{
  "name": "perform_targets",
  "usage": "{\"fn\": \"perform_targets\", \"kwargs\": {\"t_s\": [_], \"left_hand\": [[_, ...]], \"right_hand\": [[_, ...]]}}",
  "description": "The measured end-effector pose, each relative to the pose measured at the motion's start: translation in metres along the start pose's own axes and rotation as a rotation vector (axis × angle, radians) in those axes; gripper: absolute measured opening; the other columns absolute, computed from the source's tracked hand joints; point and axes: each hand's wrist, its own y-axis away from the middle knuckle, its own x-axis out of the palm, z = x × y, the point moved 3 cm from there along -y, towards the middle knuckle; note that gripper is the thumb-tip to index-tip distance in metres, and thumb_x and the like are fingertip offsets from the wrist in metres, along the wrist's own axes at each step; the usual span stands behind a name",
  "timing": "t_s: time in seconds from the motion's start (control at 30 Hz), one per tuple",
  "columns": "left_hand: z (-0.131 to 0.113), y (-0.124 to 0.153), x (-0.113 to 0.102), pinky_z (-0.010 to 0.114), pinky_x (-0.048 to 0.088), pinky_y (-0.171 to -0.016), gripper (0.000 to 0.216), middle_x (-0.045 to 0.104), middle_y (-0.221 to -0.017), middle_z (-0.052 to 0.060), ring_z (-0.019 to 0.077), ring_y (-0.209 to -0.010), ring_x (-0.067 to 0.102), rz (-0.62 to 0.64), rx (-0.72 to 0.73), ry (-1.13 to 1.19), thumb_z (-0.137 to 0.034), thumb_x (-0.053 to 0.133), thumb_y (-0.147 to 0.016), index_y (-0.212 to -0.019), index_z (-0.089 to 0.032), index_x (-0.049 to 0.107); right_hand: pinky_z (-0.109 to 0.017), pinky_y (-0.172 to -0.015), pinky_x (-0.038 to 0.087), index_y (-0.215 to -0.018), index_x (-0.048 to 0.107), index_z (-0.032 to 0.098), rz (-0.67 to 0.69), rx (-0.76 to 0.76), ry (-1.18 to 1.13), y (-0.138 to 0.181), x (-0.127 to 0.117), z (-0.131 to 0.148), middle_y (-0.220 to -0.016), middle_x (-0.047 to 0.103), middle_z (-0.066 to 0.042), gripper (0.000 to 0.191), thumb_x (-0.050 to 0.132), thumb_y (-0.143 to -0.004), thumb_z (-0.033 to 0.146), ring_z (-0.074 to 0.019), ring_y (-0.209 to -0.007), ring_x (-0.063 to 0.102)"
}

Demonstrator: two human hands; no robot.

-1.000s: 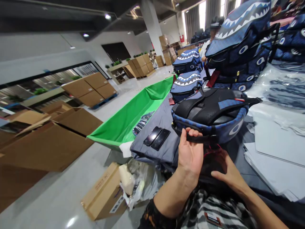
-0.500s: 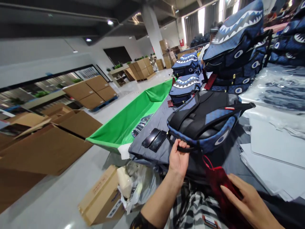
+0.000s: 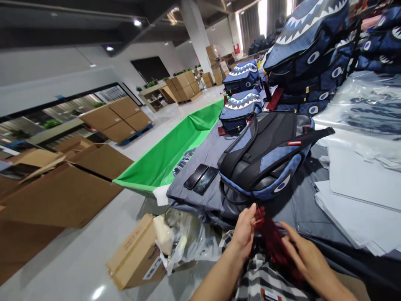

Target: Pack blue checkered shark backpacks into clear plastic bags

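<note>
A blue checked backpack (image 3: 266, 154) lies on the dark grey cloth of the table, its black straps and padded back facing up and a white eye print on its side. At its near edge, close to the loop handle, my left hand (image 3: 244, 234) is closed in a pinch on the red cord of a dark red hang tag (image 3: 275, 242). The tag hangs toward my lap and is smeared by motion. My right hand (image 3: 305, 257) grips its lower part from the right, thumb and fingers on either side. Its lower end is partly hidden by that hand.
Two phones (image 3: 201, 179) lie left of the backpack. Beyond them is a green fabric bin (image 3: 150, 163). Shark-print backpacks (image 3: 310, 46) are stacked behind. White sheets (image 3: 354, 209) and clear plastic bags (image 3: 360, 104) lie to the right. A carton (image 3: 138, 255) stands on the floor.
My left hand has let go of the backpack's loop handle and moved down and right to the tag's cord. My right hand has shifted slightly up and left with the tag.
</note>
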Motion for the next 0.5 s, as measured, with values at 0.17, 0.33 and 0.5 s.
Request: {"fn": "perform_targets", "kwargs": {"t_s": [0.17,0.33,0.5], "left_hand": [[0.007,0.017,0.001,0.032,0.051,-0.088,0.064,0.073,-0.110,0.011,0.0204,-0.096,0.065,0.052,0.186,-0.192,-0.060,0.087,-0.067,-0.112,-0.017,0.072],[0.023,0.040,0.003,0.034,0.055,-0.087,0.049,0.074,-0.107,0.010,0.0189,-0.088,0.070,0.154,0.299,-0.208,-0.058,0.074,-0.083,-0.110,-0.018,0.071],[0.010,0.032,-0.030,0.032,0.054,-0.089,0.051,0.074,-0.107,0.010,0.0205,-0.094,0.071,-0.169,0.434,-0.228,-0.061,0.075,-0.081,-0.109,-0.018,0.070]], "right_hand": [[-0.039,-0.073,0.060,-0.142,0.050,0.016,-0.178,0.030,0.344,0.003,-0.033,-0.016,-0.108,0.071,-0.016,0.049,0.041,-0.103,0.045,-0.0286,-0.088,0.071],[-0.040,-0.081,0.060,-0.147,0.040,0.011,-0.111,-0.078,0.272,-0.029,0.006,0.018,-0.118,0.068,-0.018,0.057,0.045,-0.094,0.032,-0.0294,-0.102,0.069],[-0.024,-0.054,0.054,-0.122,0.060,0.017,0.009,-0.010,0.015,-0.038,0.013,0.010,-0.092,0.076,-0.009,0.034,0.035,-0.100,0.020,-0.0183,-0.063,0.071]]}}
